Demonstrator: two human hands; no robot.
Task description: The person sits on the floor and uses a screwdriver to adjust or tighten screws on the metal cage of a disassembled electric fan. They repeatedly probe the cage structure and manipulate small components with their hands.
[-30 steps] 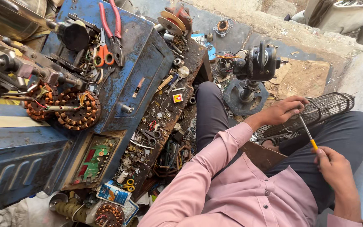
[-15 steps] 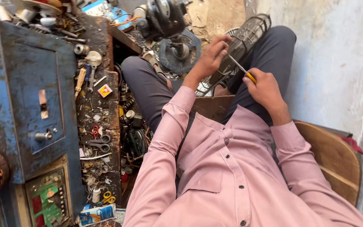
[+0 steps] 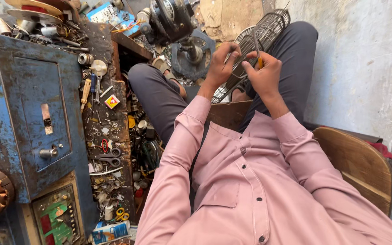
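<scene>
I sit in a pink shirt and dark trousers with both hands raised over my lap. My left hand [image 3: 222,62] curls its fingers on the wires of a dark wire fan guard [image 3: 268,28] that leans across my right leg. My right hand [image 3: 265,76] grips a screwdriver [image 3: 258,55] with a yellow handle, its shaft pointing up against the guard. The two hands are a few centimetres apart, thumbs facing each other. What the screwdriver tip touches is hidden among the wires.
A worn blue metal cabinet [image 3: 32,113] stands at my left, beside a shelf [image 3: 110,136] crowded with scissors [image 3: 110,159], screws and small tools. A black fan motor on a round base [image 3: 178,27] sits ahead. A wooden chair back [image 3: 355,159] and a plaster wall [image 3: 364,68] are on my right.
My view has swung from the cabinet toward my lap. Both hands have drawn together on the guard, and the screwdriver has turned from slanting to nearly upright.
</scene>
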